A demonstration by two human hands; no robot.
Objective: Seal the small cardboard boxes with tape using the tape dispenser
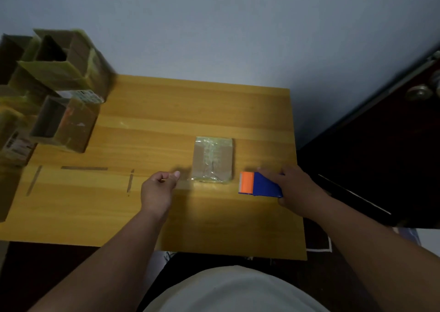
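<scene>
Several open boxes far left, taped box btwn hands

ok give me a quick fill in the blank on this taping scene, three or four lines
1. The right hand grips a tape dispenser that is blue and ____.
2. The small cardboard box lies on the table between the two ____.
3. The open boxes are stacked at the table's ____ side.
4. The left hand is to the ____ of the small box.

Missing words: orange; hands; left; left
</scene>
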